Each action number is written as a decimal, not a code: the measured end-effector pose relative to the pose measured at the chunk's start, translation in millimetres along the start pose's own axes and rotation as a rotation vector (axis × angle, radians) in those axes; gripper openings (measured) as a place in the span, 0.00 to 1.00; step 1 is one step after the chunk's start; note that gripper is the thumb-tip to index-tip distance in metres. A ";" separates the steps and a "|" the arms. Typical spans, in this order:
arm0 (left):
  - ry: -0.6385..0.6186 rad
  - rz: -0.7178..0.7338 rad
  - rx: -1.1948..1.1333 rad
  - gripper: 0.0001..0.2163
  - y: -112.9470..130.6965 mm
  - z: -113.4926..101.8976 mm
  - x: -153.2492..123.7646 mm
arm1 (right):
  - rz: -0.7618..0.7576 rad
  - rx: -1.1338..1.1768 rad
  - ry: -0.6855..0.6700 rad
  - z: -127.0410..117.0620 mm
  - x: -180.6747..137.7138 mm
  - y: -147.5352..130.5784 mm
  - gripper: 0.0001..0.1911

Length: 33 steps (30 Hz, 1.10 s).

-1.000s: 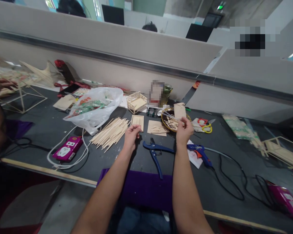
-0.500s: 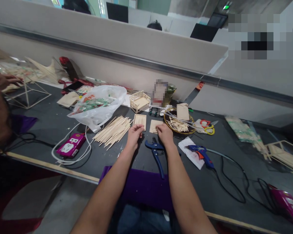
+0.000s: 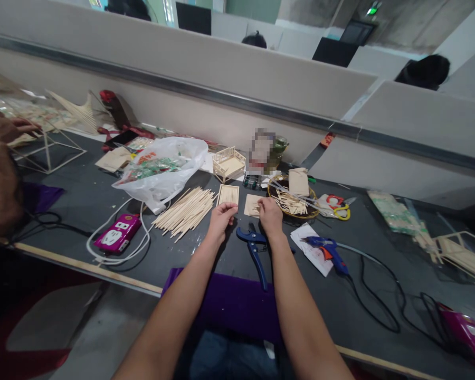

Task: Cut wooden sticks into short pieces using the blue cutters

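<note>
My left hand (image 3: 222, 220) is closed in a pinch at the near edge of a small rectangular frame (image 3: 228, 193) filled with thin wooden sticks. Whatever lies between those fingertips is too small to make out. My right hand (image 3: 271, 215) has its fingers drawn together over the right side of a flat tan square (image 3: 252, 201), where small stick pieces show; its grip is partly hidden. Between my forearms lies a blue-handled cutter (image 3: 256, 258). Left of my left hand spreads a pile of long wooden sticks (image 3: 185, 211).
A basket of short sticks (image 3: 294, 206) and scissors (image 3: 342, 208) stand to the right, with a blue glue gun (image 3: 328, 250) nearer. Behind are a stick-built model (image 3: 228, 164) and a plastic bag (image 3: 162, 171). A power strip (image 3: 117, 235) and another person's hand (image 3: 24, 126) are at left.
The view has shifted slightly. My right hand's fingertips have drawn a little to the right over the tan square; my left hand stays pinched by the frame.
</note>
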<state>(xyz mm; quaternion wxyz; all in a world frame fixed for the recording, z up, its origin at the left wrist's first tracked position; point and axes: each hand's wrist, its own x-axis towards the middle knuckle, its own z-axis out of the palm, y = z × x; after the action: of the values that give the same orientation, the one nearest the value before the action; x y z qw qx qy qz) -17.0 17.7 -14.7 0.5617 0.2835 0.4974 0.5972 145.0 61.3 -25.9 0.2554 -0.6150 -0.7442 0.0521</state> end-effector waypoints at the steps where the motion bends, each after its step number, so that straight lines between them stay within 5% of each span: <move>1: -0.001 0.000 0.001 0.12 -0.2 -0.2 0.1 | 0.002 0.015 0.026 -3.8 -0.3 0.8 0.14; 5: -0.011 0.011 -0.005 0.12 -1.4 -0.7 0.7 | 0.034 -0.007 0.024 -15.8 -2.4 5.4 0.15; 14: -0.023 0.008 -0.005 0.11 -2.2 -0.6 1.1 | 0.022 -0.233 -0.238 -12.9 -7.9 -2.9 0.11; 24: -0.032 0.005 -0.013 0.10 -4.1 -0.5 0.7 | 0.043 -0.202 -0.174 -9.9 -8.4 1.9 0.10; 29: -0.053 -0.012 -0.010 0.12 -1.7 0.7 -1.7 | 0.067 0.345 -0.092 -11.6 -6.0 -5.2 0.11; 33: -0.112 -0.003 -0.043 0.16 -0.1 3.6 -5.3 | 0.167 0.936 -0.266 -17.4 -10.1 -26.1 0.17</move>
<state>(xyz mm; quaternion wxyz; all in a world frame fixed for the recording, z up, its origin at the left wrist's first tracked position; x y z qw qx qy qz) -12.7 13.7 -12.4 0.5955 0.3037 0.4525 0.5903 130.6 41.5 -3.8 0.4020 -0.4798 -0.6154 0.4791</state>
